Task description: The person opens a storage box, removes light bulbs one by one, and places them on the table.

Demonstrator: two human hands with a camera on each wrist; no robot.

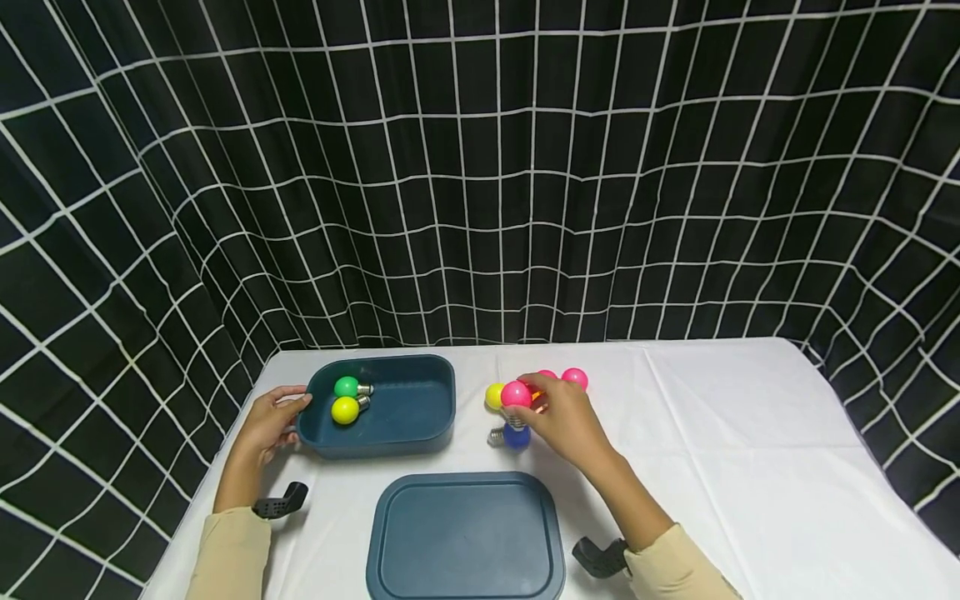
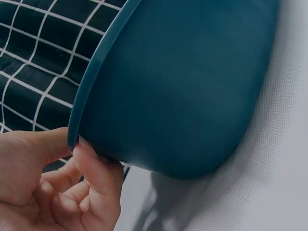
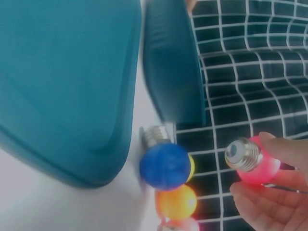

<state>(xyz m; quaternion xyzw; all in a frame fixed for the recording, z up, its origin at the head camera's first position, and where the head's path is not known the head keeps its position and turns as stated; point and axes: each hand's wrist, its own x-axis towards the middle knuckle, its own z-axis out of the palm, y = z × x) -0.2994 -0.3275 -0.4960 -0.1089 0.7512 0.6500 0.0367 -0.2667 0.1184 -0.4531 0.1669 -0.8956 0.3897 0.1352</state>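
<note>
My left hand (image 1: 272, 421) pinches the rim of a dark teal plastic box (image 1: 420, 450) at its left end, thumb and fingers either side of the edge. Inside that box lie a green light bulb (image 1: 346, 387) and a yellow light bulb (image 1: 345, 410). To the right, my right hand (image 1: 566, 425) holds a pink light bulb (image 1: 516, 393) between thumb and fingers. Its metal screw base shows in the right wrist view. Below the held bulb lies a blue light bulb (image 1: 517, 436); an orange bulb (image 3: 177, 202) sits beside the blue one, partly covered from the head view.
A flat blue-grey lid (image 1: 465, 533) lies at the front of the white-clothed table. Another yellow bulb (image 1: 493, 396) and a pink bulb (image 1: 574, 377) rest around the right hand. Behind the table hangs a black curtain (image 1: 517, 192) with a white grid.
</note>
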